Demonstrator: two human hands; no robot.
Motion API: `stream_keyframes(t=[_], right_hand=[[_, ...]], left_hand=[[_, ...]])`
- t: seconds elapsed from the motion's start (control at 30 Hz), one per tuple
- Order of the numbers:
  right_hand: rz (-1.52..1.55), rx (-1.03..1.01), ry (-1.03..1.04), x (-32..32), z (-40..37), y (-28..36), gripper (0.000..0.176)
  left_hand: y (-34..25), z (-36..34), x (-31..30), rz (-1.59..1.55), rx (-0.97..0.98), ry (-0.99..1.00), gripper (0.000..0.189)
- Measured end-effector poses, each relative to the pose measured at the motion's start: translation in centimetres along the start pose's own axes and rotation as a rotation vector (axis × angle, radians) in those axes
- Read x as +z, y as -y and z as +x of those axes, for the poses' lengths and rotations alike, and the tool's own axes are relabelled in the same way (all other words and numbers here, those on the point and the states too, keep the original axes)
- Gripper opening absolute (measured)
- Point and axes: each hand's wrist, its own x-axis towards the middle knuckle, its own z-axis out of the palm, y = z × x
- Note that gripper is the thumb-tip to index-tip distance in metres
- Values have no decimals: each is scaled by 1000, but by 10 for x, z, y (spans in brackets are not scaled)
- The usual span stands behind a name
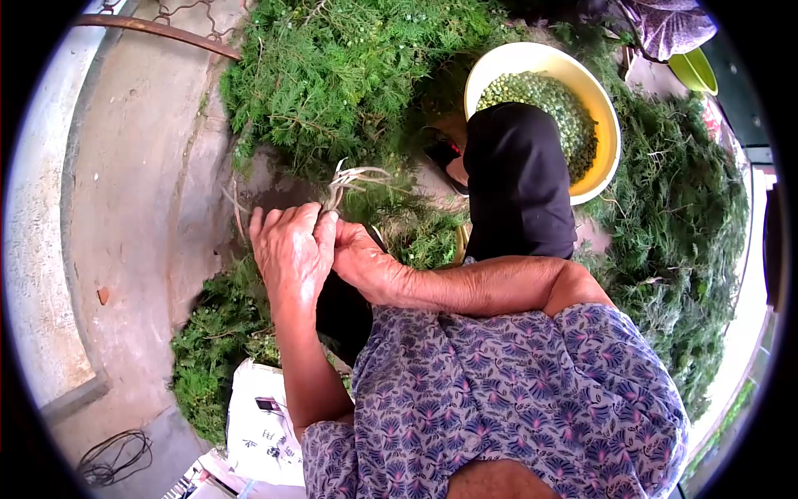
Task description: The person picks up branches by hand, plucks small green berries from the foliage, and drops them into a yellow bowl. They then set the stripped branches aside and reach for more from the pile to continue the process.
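My hands meet in front of my left knee. My left hand [287,245] is closed, back up, its thumb pressed to a bundle of pale, frayed cord-like strands [337,190]. Right against it, my right hand [366,262] is closed too, pinching the lower part of the same strands. Their loose ends stick up and spread to the right above the fingers. What lies under the left palm is hidden. Cut green conifer branches [332,91] are heaped just beyond the hands.
By my right knee stands a yellow basin [609,158] of small green berries. More conifer branches [665,224] lie to the right, and a smaller heap [220,333] at lower left. A white sack [258,424], coiled black wire [116,457] and a rusty metal frame [158,32] are on the left.
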Motion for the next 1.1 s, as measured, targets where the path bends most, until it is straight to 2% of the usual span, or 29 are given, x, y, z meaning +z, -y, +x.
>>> stream_keyframes(t=[0.07,0.1,0.17,0.2,0.23,0.27,0.3,0.37,0.43,0.5,0.57,0.63,0.67,0.73,0.8,0.83,0.93,0.97,1.03,1.07,1.1], right_hand=[[-451,175,46,5,-10,33,33],[-518,93,21,4,-12,44,29],[-216,359,-256,-9,-20,64,29],[-41,380,-348,-29,-22,63,33],[135,396,-441,-53,-21,57,37],[285,431,-603,-67,-16,58,46],[232,387,-602,-70,-17,68,50],[488,322,-456,-101,-5,62,44],[405,274,-585,-111,13,71,33],[393,296,-567,-110,23,88,17],[227,362,-590,-98,19,109,15],[139,338,-401,-106,13,110,19],[140,316,-414,-101,9,113,20],[137,303,-417,-88,4,119,21],[-61,279,-410,-77,3,121,24],[-63,282,-403,-74,1,121,24],[-288,199,-300,-68,-7,119,27],[-426,249,-280,-62,-9,123,28],[-542,193,-310,-56,-13,113,27],[-559,153,-309,-57,-14,105,25],[-849,185,-251,-60,-15,107,23]], left_hand=[[0,1,2,-27,5,1,19],[-4,-2,5,-25,3,7,19],[-10,-10,14,-81,-107,-37,16],[-10,-14,19,-71,-32,-101,14],[-16,-16,14,-99,-94,-28,16],[-21,-20,14,-107,-74,-33,15],[-26,-25,14,-116,-58,-41,14],[-37,-38,20,-150,43,-97,13],[-54,-52,16,-81,95,52,16],[-60,-65,29,-99,168,44,20],[-62,-71,33,-178,184,187,28],[-55,-72,39,-297,257,217,33],[-51,-69,40,-295,254,206,33],[-42,-59,40,-940,-175,417,33],[-32,-45,43,-1251,-433,343,35],[-30,-35,42,-1393,-554,292,37],[-18,-13,67,-1682,-598,198,43],[-17,-4,68,-1646,-611,215,40],[-29,3,67,-1649,-695,67,37],[-41,7,59,-1763,-770,-17,39],[-38,11,66,-1758,-765,50,40]])
